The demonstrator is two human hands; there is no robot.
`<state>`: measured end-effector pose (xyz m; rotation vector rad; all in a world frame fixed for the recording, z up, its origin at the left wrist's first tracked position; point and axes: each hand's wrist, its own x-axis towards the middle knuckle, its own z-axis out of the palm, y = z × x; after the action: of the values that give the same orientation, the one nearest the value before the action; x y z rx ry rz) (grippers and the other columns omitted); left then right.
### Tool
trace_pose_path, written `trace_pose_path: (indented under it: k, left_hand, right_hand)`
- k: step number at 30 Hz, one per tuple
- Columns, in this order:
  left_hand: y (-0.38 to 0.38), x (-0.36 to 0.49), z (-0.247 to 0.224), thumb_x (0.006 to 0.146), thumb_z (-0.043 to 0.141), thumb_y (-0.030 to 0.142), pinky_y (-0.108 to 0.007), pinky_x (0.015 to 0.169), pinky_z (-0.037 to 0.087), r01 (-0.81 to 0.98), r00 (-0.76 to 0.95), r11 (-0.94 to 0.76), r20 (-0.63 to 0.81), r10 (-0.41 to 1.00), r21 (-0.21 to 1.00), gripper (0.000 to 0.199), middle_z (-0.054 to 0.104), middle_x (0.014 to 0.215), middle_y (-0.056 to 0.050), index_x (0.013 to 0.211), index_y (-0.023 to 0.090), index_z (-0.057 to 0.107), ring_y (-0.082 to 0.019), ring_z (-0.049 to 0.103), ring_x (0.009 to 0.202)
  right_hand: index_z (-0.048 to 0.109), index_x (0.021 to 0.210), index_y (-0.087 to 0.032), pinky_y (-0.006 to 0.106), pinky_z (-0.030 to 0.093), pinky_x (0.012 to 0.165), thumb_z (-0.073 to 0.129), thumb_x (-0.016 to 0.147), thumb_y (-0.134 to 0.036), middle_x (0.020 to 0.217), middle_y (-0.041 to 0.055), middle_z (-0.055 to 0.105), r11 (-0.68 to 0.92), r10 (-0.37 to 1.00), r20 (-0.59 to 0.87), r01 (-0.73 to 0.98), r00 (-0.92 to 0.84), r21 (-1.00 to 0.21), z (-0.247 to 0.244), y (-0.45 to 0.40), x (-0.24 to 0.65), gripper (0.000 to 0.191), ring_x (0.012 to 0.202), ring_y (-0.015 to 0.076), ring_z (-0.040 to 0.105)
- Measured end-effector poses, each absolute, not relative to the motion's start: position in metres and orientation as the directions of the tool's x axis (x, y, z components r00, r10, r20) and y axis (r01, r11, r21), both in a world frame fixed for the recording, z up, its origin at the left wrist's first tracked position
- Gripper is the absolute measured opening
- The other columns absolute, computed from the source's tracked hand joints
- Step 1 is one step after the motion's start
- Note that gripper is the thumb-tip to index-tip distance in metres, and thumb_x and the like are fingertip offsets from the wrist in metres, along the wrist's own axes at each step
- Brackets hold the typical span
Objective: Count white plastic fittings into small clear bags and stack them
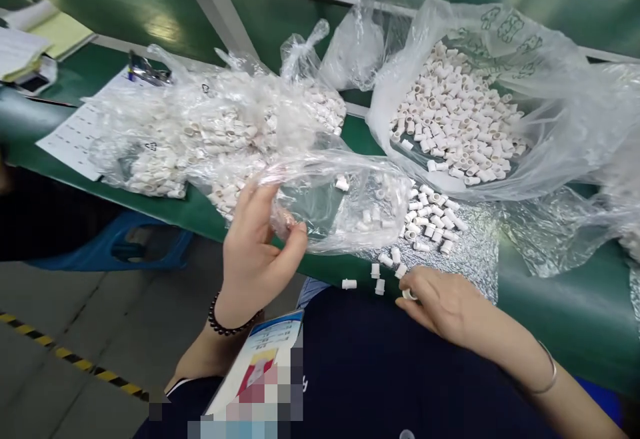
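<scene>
We've got left hand [260, 252] fingers gripping the left rim of a clear plastic bag [350, 245], likely to spread its mouth, right hand [445, 302] fingers on a short white plastic tube fitting [410, 295] at the green bench's [565, 305] near edge, loose white fittings [438, 221] beyond, presumably for reach.

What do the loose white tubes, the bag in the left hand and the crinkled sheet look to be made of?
Loose white tubes: probably rigid plastic, smooth with a soft sheen; even white colour, crisp rims.
Bag: thin, glossy clear plastic film, by its see-through wall and bright creases.
Crinkled sheet: shiny and silvery; foil or metallic-looking film, I can't tell which.
</scene>
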<state>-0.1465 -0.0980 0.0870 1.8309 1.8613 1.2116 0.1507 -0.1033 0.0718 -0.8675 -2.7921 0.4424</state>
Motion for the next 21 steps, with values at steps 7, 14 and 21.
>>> trace_pose_path:
  k: [7, 14, 21]
  left_hand:
    - [-0.099, -0.132, 0.094, 0.088, 0.060, 0.024, -0.035, 0.075, 0.061, 0.705, -0.072, -0.200, 0.348, 0.935, 0.681, 0.056, 0.054, 0.131, -0.013, 0.141, 0.025, 0.042, -0.021, 0.066, 0.094]
    - [-0.095, -0.150, 0.086, 0.086, 0.066, 0.023, -0.026, 0.063, 0.059, 0.668, -0.163, -0.166, 0.360, 0.918, 0.725, 0.058, 0.059, 0.118, -0.011, 0.140, 0.018, 0.044, -0.013, 0.064, 0.077]
    - [-0.093, -0.156, 0.077, 0.085, 0.067, 0.027, -0.028, 0.063, 0.059, 0.635, -0.188, -0.149, 0.338, 0.922, 0.758, 0.064, 0.056, 0.130, -0.012, 0.144, 0.025, 0.043, -0.011, 0.063, 0.075]
  right_hand:
    - [0.051, 0.115, -0.019, 0.032, 0.045, 0.067, 0.046, 0.102, -0.025, 0.091, 0.0068, 0.058, 0.867, 0.497, 0.458, 0.447, -0.737, -0.220, 0.132, -0.037, 0.070, 0.015, 0.083, 0.0205, 0.056]
    - [0.060, 0.099, -0.020, 0.029, 0.043, 0.066, 0.045, 0.102, -0.017, 0.087, 0.0047, 0.059, 0.819, 0.552, 0.251, 0.461, -0.795, -0.340, 0.107, -0.048, 0.110, 0.016, 0.078, 0.0166, 0.056]
    - [0.059, 0.100, -0.018, 0.028, 0.044, 0.055, 0.055, 0.097, -0.019, 0.099, 0.0099, 0.062, 0.751, 0.621, -0.055, 0.614, -0.782, -0.243, 0.033, -0.090, 0.152, 0.005, 0.087, 0.0217, 0.058]
